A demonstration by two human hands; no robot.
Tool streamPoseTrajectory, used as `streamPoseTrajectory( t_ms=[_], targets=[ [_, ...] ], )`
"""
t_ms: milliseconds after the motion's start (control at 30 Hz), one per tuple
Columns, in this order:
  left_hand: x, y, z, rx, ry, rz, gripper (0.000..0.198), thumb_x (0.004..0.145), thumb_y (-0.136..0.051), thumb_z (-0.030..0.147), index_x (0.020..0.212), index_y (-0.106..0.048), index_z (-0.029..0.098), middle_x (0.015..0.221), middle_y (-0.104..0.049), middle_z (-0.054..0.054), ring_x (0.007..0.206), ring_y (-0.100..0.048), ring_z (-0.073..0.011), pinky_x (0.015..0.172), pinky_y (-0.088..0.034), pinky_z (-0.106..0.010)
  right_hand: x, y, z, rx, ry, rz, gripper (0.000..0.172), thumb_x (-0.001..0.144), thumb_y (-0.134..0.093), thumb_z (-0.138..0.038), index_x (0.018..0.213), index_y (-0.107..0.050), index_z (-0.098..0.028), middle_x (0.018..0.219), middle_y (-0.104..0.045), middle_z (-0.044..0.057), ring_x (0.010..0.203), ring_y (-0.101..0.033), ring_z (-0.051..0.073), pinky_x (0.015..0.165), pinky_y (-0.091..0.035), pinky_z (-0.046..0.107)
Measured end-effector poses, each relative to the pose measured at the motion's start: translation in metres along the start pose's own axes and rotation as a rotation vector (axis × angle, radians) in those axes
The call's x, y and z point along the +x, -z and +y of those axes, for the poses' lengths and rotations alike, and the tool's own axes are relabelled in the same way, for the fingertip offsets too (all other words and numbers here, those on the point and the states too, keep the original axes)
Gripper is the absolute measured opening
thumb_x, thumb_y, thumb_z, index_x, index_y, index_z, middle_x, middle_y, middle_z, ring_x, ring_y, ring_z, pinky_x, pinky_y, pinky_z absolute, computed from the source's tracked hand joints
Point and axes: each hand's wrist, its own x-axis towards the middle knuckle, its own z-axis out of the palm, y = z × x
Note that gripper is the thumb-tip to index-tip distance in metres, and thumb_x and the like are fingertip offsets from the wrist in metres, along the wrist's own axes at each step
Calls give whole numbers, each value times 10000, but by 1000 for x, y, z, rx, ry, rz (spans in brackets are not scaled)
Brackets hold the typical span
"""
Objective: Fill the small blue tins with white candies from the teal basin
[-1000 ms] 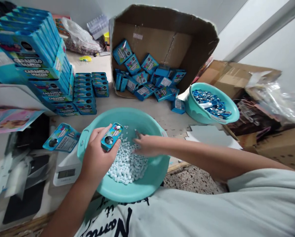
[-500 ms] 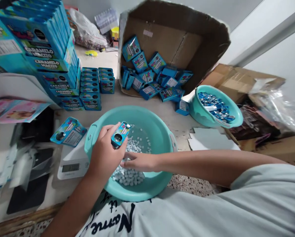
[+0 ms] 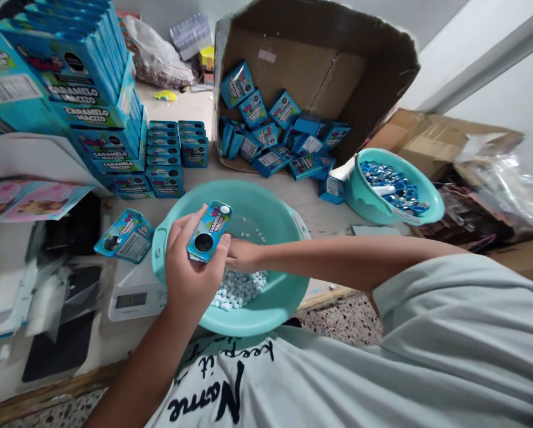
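My left hand is closed around a small blue candy tin, holding it tilted above a turquoise basin. A round dark window and a small white dot show on the tin's face. White candies lie heaped in the bottom of the basin, with a few scattered on its far side. My right hand is inside the basin, just behind the tin and over the candies. Its fingers are hidden behind my left hand.
Left of the basin, another blue tin rests on a white scale. Stacked blue packs stand at the back left. A cardboard box holds several blue packs. On the right, a smaller turquoise basin holds small blue pieces.
My left hand has raised the candy tin slightly up and to the left, turning its face more toward me. My right hand has moved farther up the basin, and its fingers have gone out of sight.
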Motion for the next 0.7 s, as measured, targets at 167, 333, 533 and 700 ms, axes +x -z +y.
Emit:
streamPoseTrajectory(
  t_ms=[167,333,533,700],
  targets=[
    [6,-2,-4,61,-14,24,454,865,-722,253,1311,-660,206,1172,-644,-82,1149,-648,-218,997,-542,-335,-16,-24,16,124,-81,-264,329,752,-747,-523,703,-704,-200,1160,-759,52,1316,-551,270,1179,-323,352],
    [13,-5,-8,88,-27,-36,445,859,-706,247,1299,-666,193,1145,-646,-88,1140,-647,-225,1000,-546,-344,-43,-51,9,262,-252,-164,519,766,-678,-684,905,-759,-191,1182,-762,64,1288,-590,291,1195,-351,393],
    [21,-2,-16,90,35,-85,480,848,-708,242,1323,-649,207,1223,-620,-99,1176,-642,-238,1030,-540,-371,-57,-68,1,740,-825,-28,455,889,-510,-599,993,-754,-229,1011,-800,78,1056,-746,249,1133,-452,409],
    [22,-5,-18,100,63,-217,437,824,-721,236,1260,-684,233,1174,-655,-76,1139,-661,-245,994,-558,-374,-48,-75,3,757,-891,53,480,870,-430,-601,923,-748,-245,802,-785,71,848,-775,259,989,-557,446]
  ],
)
